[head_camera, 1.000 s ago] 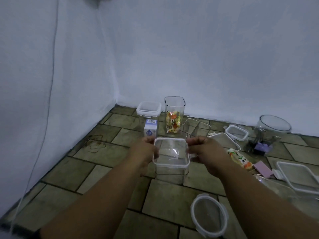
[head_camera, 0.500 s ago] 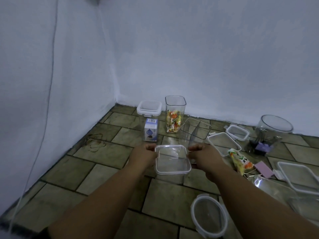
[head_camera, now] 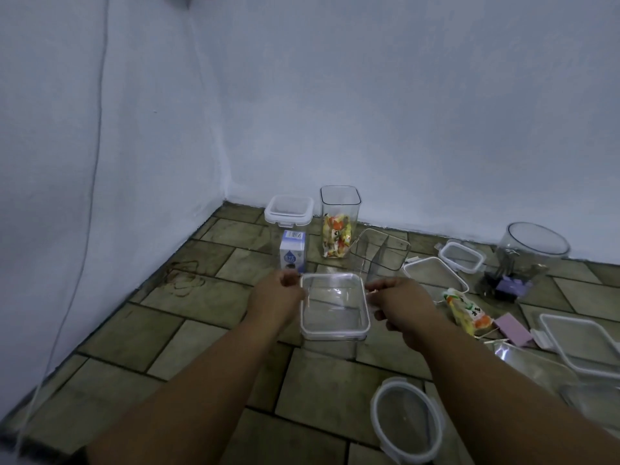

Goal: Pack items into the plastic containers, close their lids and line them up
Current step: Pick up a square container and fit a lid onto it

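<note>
Hands close in on a square container (head_camera: 334,312) that sits low over the tiled floor (head_camera: 208,297) with its clear lid on. The left hand (head_camera: 273,298) curls its fingers against the container's left rim near the far corner. The right hand (head_camera: 401,305) pinches the right rim with bent fingers, so both hands hold it narrowly at the edges. Just beyond the container's far left corner stands a small blue-and-white carton (head_camera: 292,255), and farther behind that a lidded tub (head_camera: 289,211). Straight behind the container rises a tall jar (head_camera: 339,223) with wrapped sweets in its lower half, and an empty clear box (head_camera: 380,253) tilts just behind the container's far right corner. Right of the container lie a snack packet (head_camera: 466,312) and a pink card (head_camera: 513,330). Nearer the person than the container, to its right, lies a round lid (head_camera: 406,421).
</note>
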